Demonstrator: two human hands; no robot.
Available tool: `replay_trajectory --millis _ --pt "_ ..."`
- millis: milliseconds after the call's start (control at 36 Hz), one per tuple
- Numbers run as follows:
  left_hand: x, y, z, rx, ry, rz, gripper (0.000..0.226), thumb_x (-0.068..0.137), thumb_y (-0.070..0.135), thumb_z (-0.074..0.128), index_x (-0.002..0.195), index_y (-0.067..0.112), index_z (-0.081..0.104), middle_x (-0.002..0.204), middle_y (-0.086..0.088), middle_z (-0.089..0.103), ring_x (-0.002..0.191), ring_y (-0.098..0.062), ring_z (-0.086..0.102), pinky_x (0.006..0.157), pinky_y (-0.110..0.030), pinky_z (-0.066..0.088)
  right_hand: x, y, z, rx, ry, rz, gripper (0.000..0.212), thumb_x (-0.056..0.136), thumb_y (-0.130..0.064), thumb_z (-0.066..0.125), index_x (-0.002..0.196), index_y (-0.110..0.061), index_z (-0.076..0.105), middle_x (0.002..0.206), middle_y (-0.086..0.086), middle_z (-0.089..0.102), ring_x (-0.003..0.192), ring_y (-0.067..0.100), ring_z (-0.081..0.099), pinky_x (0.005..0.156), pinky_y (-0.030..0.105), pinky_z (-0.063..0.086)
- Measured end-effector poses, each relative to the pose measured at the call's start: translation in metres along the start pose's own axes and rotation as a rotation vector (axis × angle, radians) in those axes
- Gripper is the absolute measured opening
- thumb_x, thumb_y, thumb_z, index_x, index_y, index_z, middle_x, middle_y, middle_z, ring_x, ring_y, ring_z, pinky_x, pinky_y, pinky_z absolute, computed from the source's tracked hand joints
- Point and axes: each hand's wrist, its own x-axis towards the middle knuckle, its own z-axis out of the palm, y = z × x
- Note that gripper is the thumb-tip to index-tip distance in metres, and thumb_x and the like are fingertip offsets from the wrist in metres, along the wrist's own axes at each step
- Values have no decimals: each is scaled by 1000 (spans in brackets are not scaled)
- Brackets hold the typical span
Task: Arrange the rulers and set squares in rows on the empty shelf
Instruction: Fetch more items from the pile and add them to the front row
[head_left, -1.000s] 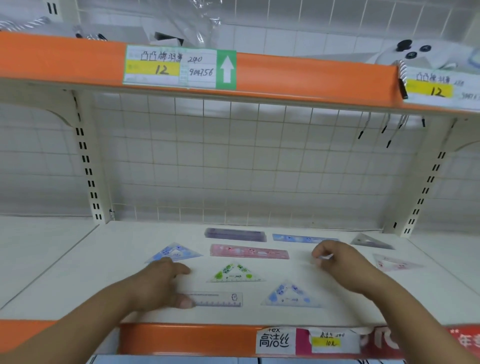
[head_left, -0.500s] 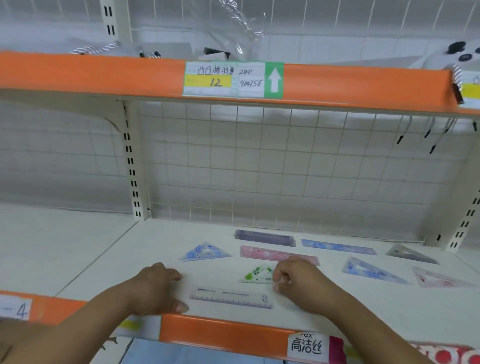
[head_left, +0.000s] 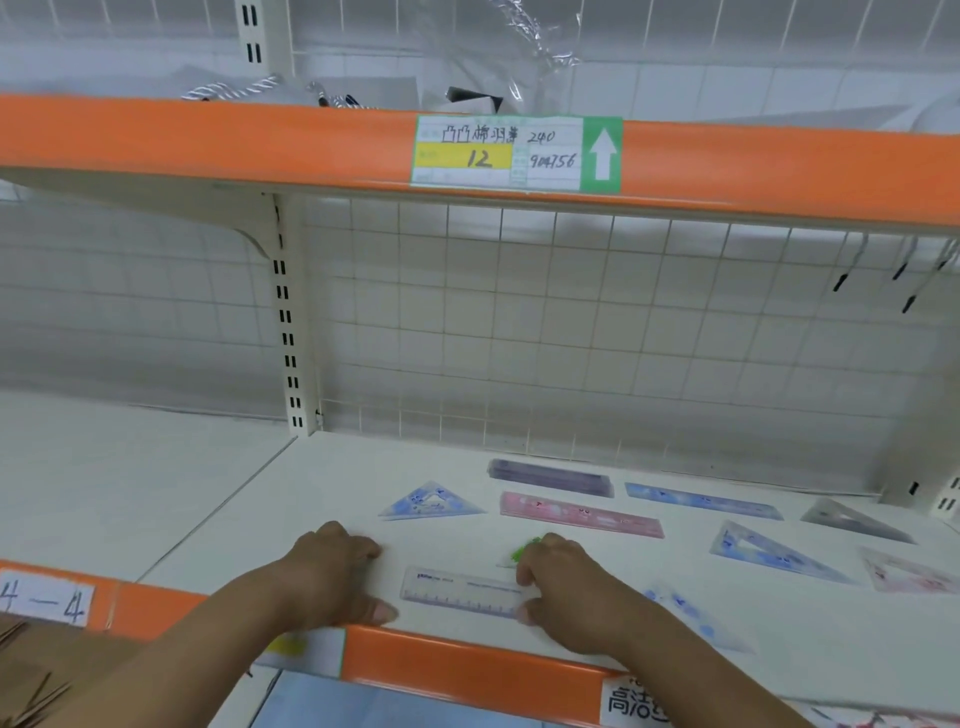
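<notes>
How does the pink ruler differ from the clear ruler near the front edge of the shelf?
The pink ruler is opaque pink with small printed figures; the clear ruler is see-through with a printed scale. The pink ruler looks longer. The pink ruler lies untouched farther back; the right hand is at the clear ruler's end. Both lie flat on the shelf.

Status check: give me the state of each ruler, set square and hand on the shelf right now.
Clear ruler: flat at front edge, right hand at its right end.
Left hand: resting on shelf, holding nothing.
Green set square: mostly hidden under right hand.
Pink ruler: flat, untouched.
Purple ruler: flat at back.
Blue ruler: flat at back.
Blue set square: flat, untouched.
</notes>
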Motion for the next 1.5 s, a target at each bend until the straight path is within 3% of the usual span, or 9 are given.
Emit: replay_trajectory --millis 250,389,611,667,806,944,1056,1333,1500 --pt "1 10 0 65 9 43 83 79 57 65 148 30 28 139 -2 33 129 -24 35 110 -31 32 -6 -5 3 -35 66 -51 38 95 -15 53 131 -24 47 125 4 50 117 21 46 93 30 38" --pt "0 10 -1 82 7 49 83 78 58 65 147 31 29 139 -3 33 129 -25 35 109 -32 33 -2 -1 7 -36 93 -126 25 91 -6 45 101 -14 66 91 -2 46 86 14 42 66 21 33" --pt "-1 15 -4 87 2 73 78 78 55 65 145 28 35 134 -3 37 127 -23 38 107 -31 36 2 7 -2 -10 147 -82 33 91 -2 41 106 -22 62 95 5 62 85 22 53 77 32 46" --pt "-1 18 -4 72 5 87 77 77 55 66 144 28 37 133 -2 38 127 -22 38 106 -31 36 4 11 -4 18 148 -112 28 95 -8 41 107 -22 62 98 6 62 92 23 55 81 33 46" --pt "3 29 1 8 14 134 82 73 53 70 145 31 35 135 2 37 129 -17 35 107 -29 36 5 14 -8 36 131 -117 37 102 -35 35 65 -28 36 78 -2 42 85 19 43 77 31 38" --pt "6 41 3 14 10 173 82 72 52 71 143 32 37 133 3 38 128 -16 37 106 -29 37 8 23 -11 11 178 -57 24 101 -32 36 88 -22 53 100 6 51 99 23 44 87 32 40" --pt "10 44 2 5 8 191 80 74 52 71 143 32 37 132 2 39 127 -16 37 105 -30 37 12 34 -16 23 215 7 30 100 -34 38 116 -18 58 110 5 49 110 22 42 93 31 37" --pt "19 50 0 36 14 149 70 78 56 65 138 27 43 127 -3 42 121 -21 41 100 -33 41 31 56 -20 34 226 17 33 98 -36 47 126 -20 53 126 1 49 120 17 42 99 24 34" --pt "18 50 4 45 36 65 63 74 58 67 126 25 51 122 -3 44 117 -23 42 98 -37 43 51 69 -29 61 242 29 31 97 -29 48 126 -21 51 112 -2 43 117 18 43 95 22 31"
